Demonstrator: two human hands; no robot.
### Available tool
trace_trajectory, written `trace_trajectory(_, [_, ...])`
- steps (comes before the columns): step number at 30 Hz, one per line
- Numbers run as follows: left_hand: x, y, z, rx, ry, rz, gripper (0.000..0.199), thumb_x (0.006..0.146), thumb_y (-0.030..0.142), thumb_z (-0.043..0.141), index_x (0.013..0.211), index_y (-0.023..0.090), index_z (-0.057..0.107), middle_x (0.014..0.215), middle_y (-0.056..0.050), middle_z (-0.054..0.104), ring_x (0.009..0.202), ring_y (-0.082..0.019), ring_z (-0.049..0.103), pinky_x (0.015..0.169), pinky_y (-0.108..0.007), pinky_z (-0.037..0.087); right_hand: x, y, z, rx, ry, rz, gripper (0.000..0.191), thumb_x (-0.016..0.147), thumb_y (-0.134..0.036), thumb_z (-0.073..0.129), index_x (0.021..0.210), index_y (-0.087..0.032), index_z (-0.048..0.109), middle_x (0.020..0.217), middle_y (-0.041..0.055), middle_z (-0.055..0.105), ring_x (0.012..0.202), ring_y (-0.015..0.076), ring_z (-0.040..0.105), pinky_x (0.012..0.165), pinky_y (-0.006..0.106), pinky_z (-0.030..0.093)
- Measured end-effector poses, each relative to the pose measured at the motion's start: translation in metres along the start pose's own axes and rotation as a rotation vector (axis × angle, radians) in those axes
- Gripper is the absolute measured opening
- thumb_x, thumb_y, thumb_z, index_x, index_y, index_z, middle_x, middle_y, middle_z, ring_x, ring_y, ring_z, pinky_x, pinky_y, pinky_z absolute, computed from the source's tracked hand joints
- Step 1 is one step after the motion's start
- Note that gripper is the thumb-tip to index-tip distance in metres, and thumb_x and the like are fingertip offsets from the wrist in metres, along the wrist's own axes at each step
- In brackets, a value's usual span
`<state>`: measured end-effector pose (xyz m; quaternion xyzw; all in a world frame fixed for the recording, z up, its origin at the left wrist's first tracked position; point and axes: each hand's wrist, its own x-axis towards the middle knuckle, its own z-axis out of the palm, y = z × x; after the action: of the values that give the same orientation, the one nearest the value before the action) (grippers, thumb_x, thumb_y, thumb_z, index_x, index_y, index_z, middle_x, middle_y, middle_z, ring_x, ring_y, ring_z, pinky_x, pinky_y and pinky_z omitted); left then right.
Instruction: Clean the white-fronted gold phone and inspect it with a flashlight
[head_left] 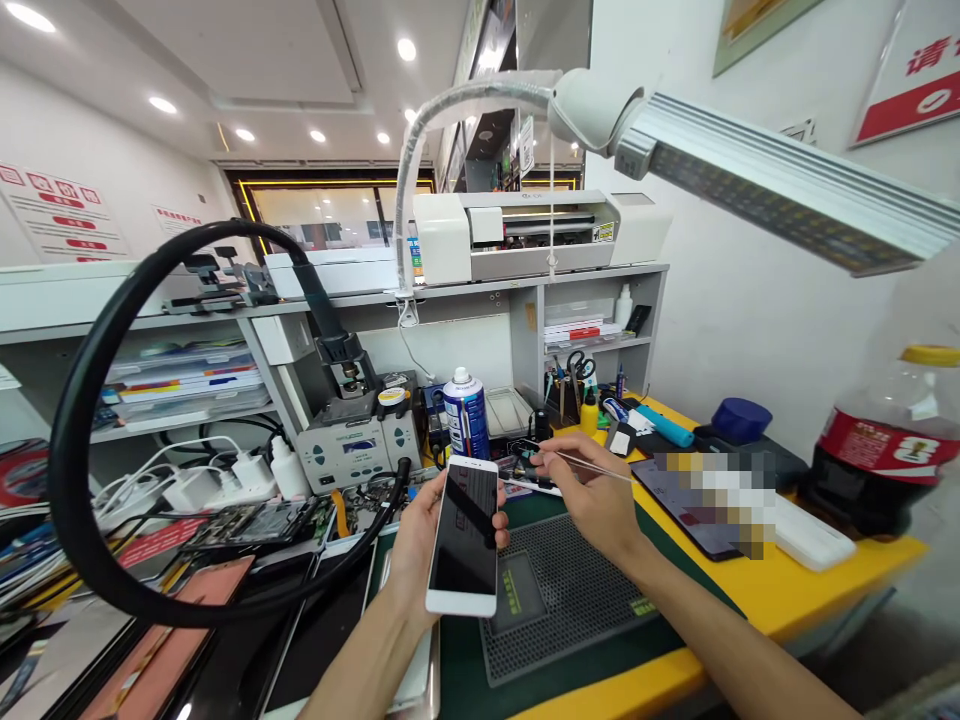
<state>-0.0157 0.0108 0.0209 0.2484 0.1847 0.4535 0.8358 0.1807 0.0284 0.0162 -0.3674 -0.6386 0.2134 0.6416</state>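
1. Beneath both my hands, the yellow desk extends outward; a grey shelf unit rises beyond my grip, with a long white machine on its top.
2. Above and to the right of my grip, a lamp on a bent flexible neck reaches over the desk.
3. To the left of my grip, a thick black hose forms a wide loop; beyond my left hand is a grey bench unit with a small display.
4. Directly below my hands, a grey perforated pad lies on a green mat.
5. Right of my right hand, well apart from it, a bottle of dark liquid with a yellow cap stands upright. Just beyond my hands, a blue and white spray can also stands upright.
6. In my left hand, a white-framed phone is held tilted, its dark, reflective screen toward me. The hand is closed on it, fingertips wrapping the right edge.
7. In my right hand, beside the phone's upper end and apart from it, a slim metallic tool is gripped; thumb and fingers are drawn together on it. I cannot tell its exact type.
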Motion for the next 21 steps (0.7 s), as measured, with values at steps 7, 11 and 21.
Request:
trace_trajectory(7, [-0.002, 0.014, -0.01, 0.037, 0.08, 0.128, 0.04, 0.096, 0.038, 0.045, 0.113, 0.008, 0.066, 0.095, -0.016, 0.073, 0.075, -0.023, 0.07, 0.077, -0.043, 0.059, 0.025, 0.013, -0.006, -0.072, -0.203, 0.213, 0.05, 0.096, -0.063, 0.044, 0.102, -0.015, 0.058, 0.079, 0.0086, 0.072, 0.068, 0.0192, 0.071, 0.062, 0.031, 0.059])
trace_trajectory(11, [-0.004, 0.018, -0.013, 0.05, 0.117, 0.15, 0.044, 0.096, 0.039, 0.044, 0.118, 0.006, 0.064, 0.097, -0.018, 0.074, 0.079, -0.027, 0.072, 0.08, -0.049, 0.059, 0.029, 0.007, -0.023, -0.222, -0.58, 0.271, 0.057, 0.094, -0.067, 0.041, 0.068, -0.019, 0.055, 0.047, 0.0, 0.057, 0.042, 0.0142, 0.055, 0.045, 0.026, 0.044])
trace_trajectory(21, [-0.003, 0.013, -0.011, 0.205, 0.277, 0.102, 0.03, 0.088, 0.018, 0.061, 0.114, 0.003, 0.063, 0.084, -0.017, 0.076, 0.074, -0.026, 0.076, 0.07, -0.036, 0.064, 0.025, 0.019, -0.016, -0.737, -1.047, 0.188, 0.046, 0.08, -0.043, 0.073, 0.047, -0.019, 0.05, 0.045, -0.0032, 0.043, 0.049, 0.0153, 0.049, 0.056, 0.029, 0.038])
